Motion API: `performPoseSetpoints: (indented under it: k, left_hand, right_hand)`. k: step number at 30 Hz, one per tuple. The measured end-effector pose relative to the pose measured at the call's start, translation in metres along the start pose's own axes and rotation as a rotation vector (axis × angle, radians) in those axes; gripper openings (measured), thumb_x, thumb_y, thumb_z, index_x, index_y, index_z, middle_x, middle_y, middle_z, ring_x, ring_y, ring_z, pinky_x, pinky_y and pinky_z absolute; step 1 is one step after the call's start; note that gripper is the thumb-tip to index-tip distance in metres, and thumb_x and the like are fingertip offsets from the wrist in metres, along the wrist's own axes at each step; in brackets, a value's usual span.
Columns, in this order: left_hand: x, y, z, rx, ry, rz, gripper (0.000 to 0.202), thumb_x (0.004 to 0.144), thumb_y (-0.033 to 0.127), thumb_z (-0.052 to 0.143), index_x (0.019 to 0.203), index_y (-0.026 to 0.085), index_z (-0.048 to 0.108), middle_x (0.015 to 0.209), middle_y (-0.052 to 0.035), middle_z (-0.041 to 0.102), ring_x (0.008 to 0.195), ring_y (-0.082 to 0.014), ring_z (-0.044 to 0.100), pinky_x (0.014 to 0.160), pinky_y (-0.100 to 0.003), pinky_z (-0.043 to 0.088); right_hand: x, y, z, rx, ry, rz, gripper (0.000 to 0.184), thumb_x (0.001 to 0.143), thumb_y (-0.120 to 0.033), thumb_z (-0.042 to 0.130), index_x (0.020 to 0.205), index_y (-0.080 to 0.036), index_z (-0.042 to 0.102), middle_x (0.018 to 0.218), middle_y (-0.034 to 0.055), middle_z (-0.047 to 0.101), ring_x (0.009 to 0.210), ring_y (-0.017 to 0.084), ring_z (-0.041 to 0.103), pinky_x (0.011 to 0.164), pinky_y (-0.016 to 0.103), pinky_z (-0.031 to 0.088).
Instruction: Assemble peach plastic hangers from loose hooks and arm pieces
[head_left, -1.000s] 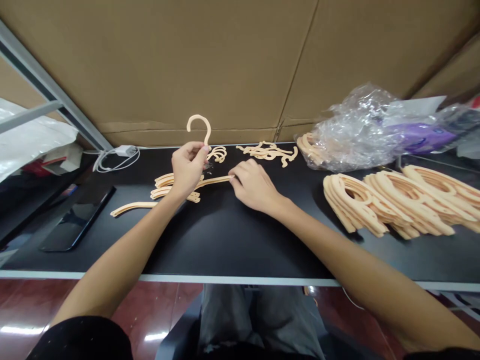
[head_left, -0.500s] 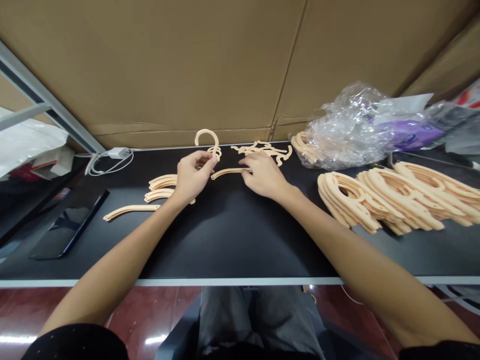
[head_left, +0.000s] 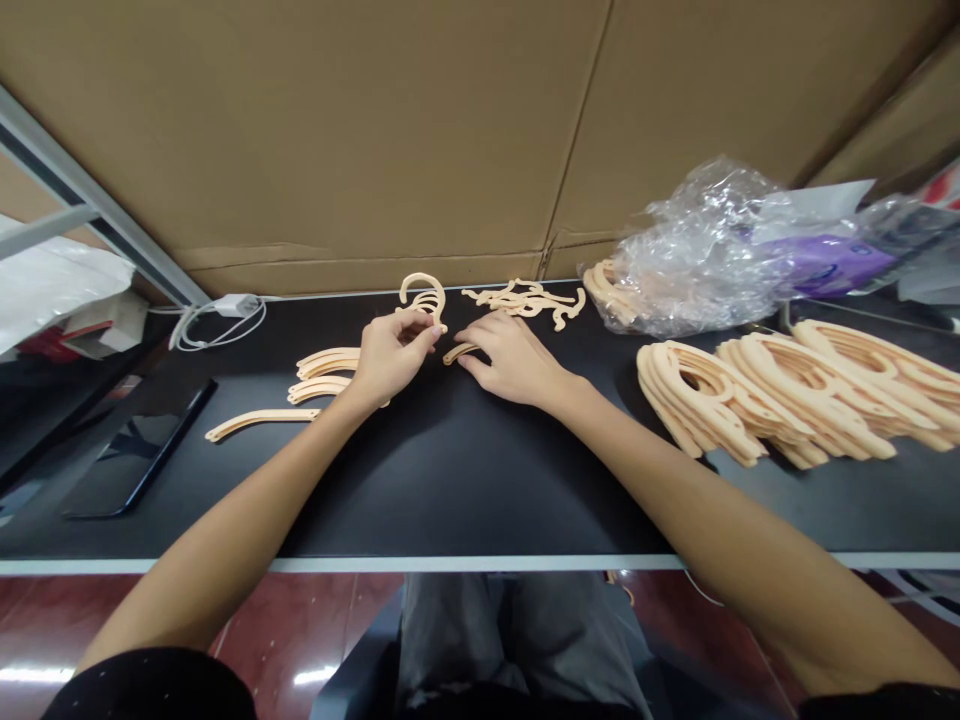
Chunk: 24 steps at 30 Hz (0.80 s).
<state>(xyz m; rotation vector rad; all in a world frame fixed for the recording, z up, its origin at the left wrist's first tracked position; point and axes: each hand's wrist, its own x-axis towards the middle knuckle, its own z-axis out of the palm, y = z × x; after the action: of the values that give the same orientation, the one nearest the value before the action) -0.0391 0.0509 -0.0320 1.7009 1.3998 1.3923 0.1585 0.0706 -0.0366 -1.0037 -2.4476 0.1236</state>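
Two bare hands work at a black table point(head_left: 480, 490): the left hand point(head_left: 394, 355) grasps a peach plastic hanger hook point(head_left: 422, 295) in a tight pinch near the table's far edge, while the right hand's fingers point(head_left: 469, 345) rest on a curved hanger arm point(head_left: 459, 353). Stacked hanger frames point(head_left: 780, 390) and a crumpled clear plastic bag point(head_left: 697, 265) lie at the table's right end, a dark phone point(head_left: 142, 450) at its left, cardboard sheets point(head_left: 300, 150) behind it.

No legible text anywhere; print on purple package point(head_left: 829, 263) too small to read.
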Motion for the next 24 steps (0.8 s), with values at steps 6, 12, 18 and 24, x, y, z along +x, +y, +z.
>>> performPoseSetpoints:
  k: [6, 12, 18, 24]
  left_hand:
    - [-0.001, 0.001, 0.0, 0.05, -0.046, -0.022, 0.026, 0.077, 0.038, 0.072, 0.084, 0.013, 0.075, 0.083, -0.0069, 0.076, 0.066, -0.0162, 0.069, 0.067, -0.029, 0.058]
    - [-0.001, 0.001, -0.002, 0.116, -0.063, -0.003, 0.024, 0.079, 0.036, 0.07, 0.086, 0.014, 0.075, 0.082, -0.0066, 0.076, 0.069, -0.0176, 0.07, 0.07, -0.03, 0.056]
    - [-0.002, 0.003, -0.004, 0.201, -0.087, 0.044, 0.023, 0.082, 0.034, 0.066, 0.089, 0.014, 0.075, 0.082, -0.0064, 0.076, 0.072, -0.0174, 0.068, 0.071, -0.029, 0.052]
    - [-0.005, 0.009, -0.003, 0.29, -0.102, 0.124, 0.022, 0.085, 0.032, 0.062, 0.087, 0.014, 0.074, 0.079, -0.0031, 0.073, 0.069, -0.0143, 0.061, 0.069, -0.026, 0.047]
  right_hand:
    - [0.001, 0.001, 0.004, 0.06, -0.066, -0.019, 0.028, 0.101, -0.027, 0.051, 0.112, -0.02, 0.076, 0.112, 0.0113, 0.072, 0.111, 0.027, 0.058, 0.099, 0.043, 0.041]
    - [0.002, 0.002, -0.004, 0.012, -0.089, -0.003, 0.029, 0.102, -0.021, 0.045, 0.11, -0.013, 0.071, 0.11, 0.0147, 0.07, 0.102, 0.025, 0.061, 0.091, 0.037, 0.044]
    - [0.003, 0.007, -0.008, 0.167, -0.041, 0.066, 0.03, 0.103, -0.028, 0.041, 0.115, -0.018, 0.067, 0.11, 0.0118, 0.072, 0.098, 0.024, 0.062, 0.084, 0.035, 0.044]
    - [0.006, 0.007, -0.009, 0.317, -0.026, 0.106, 0.024, 0.098, -0.023, 0.049, 0.102, -0.016, 0.071, 0.095, 0.0078, 0.073, 0.086, 0.019, 0.063, 0.079, 0.03, 0.043]
